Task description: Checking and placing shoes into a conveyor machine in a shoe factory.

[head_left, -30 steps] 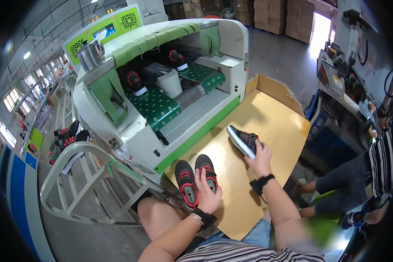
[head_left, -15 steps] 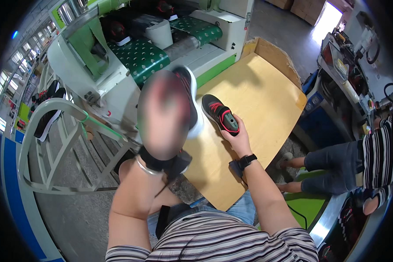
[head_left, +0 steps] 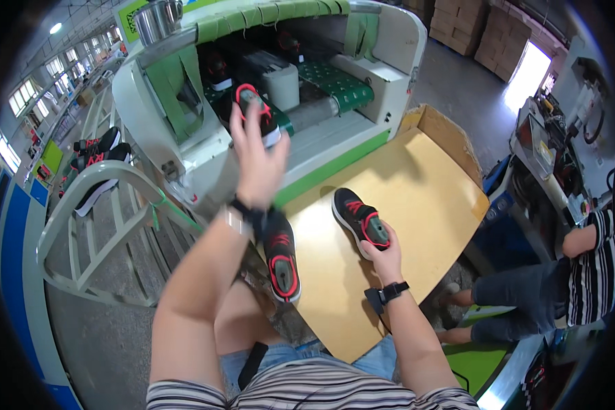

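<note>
I can't tell if my left grip (head_left: 261,160), fingers spread, holds the shoe (head_left: 266,117) at the machine (head_left: 352,130), while my right grip (head_left: 387,258) holds another shoe (head_left: 354,210), toe facing the machine.

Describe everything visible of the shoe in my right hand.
The shoe has a dark, fabric-like upper, red laces, a red-edged collar and a pale sole edge. A grey-green, hard-looking insert sits in its opening. It is upright, toe pointing away and slightly left, over the tan board; whether it touches is unclear. Your right hand grips its heel.
</note>
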### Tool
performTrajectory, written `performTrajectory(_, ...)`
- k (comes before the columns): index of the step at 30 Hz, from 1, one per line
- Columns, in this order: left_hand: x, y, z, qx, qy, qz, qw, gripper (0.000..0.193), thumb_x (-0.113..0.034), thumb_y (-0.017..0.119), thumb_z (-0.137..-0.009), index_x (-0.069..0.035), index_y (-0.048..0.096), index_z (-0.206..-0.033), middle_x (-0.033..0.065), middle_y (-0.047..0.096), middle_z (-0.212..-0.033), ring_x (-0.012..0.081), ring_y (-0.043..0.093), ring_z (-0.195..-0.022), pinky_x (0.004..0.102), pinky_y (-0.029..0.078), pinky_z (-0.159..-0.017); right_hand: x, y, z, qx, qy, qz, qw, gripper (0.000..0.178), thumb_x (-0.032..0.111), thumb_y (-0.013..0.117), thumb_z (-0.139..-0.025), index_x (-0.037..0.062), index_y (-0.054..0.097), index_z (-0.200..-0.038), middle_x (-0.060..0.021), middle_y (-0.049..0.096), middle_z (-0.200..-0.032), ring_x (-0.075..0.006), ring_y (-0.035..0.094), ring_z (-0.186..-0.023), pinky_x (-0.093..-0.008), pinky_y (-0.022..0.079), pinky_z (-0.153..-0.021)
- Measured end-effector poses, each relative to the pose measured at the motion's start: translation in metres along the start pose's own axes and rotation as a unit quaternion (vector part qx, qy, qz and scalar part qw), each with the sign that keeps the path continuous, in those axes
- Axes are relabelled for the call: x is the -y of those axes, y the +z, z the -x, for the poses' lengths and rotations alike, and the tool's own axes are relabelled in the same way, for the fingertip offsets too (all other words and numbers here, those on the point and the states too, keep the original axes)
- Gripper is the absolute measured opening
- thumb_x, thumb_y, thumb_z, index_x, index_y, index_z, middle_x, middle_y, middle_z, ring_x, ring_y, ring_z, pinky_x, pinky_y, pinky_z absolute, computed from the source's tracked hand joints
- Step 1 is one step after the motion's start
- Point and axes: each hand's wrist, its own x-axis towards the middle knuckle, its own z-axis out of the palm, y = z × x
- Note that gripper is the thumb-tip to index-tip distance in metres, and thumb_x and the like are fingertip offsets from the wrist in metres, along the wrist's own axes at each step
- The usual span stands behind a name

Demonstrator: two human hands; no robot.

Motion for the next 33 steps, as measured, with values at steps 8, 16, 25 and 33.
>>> performTrajectory(8, -0.020, -0.086, 0.227, 0.311, -0.231, -0.027, 0.921, 0.099, -0.030, 0.079, -0.083, -0.001, 0.018, -0.155, 0.0312, 0.006, -0.161, 0.0468, 0.012, -0.150, 0.0509, 0.019, -0.121, 0.132, 0.028, -0.114, -0.042, -0.154, -0.105, 0.982, 0.062, 0.016, 0.080, -0.084, 0.0000, 0.050, -0.136, -0.0103, 0.063, -0.120, -0.0176, 0.060, -0.108, -0.0323, 0.048, -0.096)
performTrajectory(16, -0.014, -0.065, 0.252, 0.243, -0.197, 0.014, 0.950, 0.093, -0.012, 0.072, -0.079, -0.001, 0.018, -0.154, 0.0271, 0.014, -0.159, 0.0432, 0.021, -0.147, 0.0490, 0.021, -0.120, 0.185, 0.136, -0.296, 0.000, -0.234, 0.238, 0.943, 0.067, 0.018, 0.069, -0.090, 0.0223, 0.041, -0.150, -0.0246, 0.058, -0.129, -0.0415, 0.057, -0.119, -0.0457, 0.047, -0.100)
performTrajectory(25, -0.013, -0.069, 0.254, 0.226, -0.238, 0.018, 0.944, 0.105, -0.019, 0.075, -0.081, 0.004, 0.005, -0.156, 0.0292, 0.010, -0.160, 0.0445, 0.014, -0.150, 0.0480, 0.017, -0.122, 0.080, 0.156, -0.167, 0.102, -0.361, 0.208, 0.904, 0.081, 0.001, 0.060, -0.086, 0.0078, 0.021, -0.157, -0.0316, 0.029, -0.155, -0.0490, 0.028, -0.144, -0.0499, 0.029, -0.118)
performTrajectory(33, -0.006, -0.033, 0.252, 0.157, -0.263, 0.038, 0.951, 0.096, -0.009, 0.069, -0.079, 0.004, 0.013, -0.155, 0.0277, 0.020, -0.158, 0.0418, 0.020, -0.149, 0.0464, 0.018, -0.122, -0.015, 0.051, 0.108, 0.374, -0.101, 0.283, 0.877, 0.068, 0.022, 0.059, -0.094, 0.0057, 0.031, -0.154, -0.0280, 0.022, -0.160, -0.0468, 0.015, -0.150, -0.0503, 0.014, -0.123)
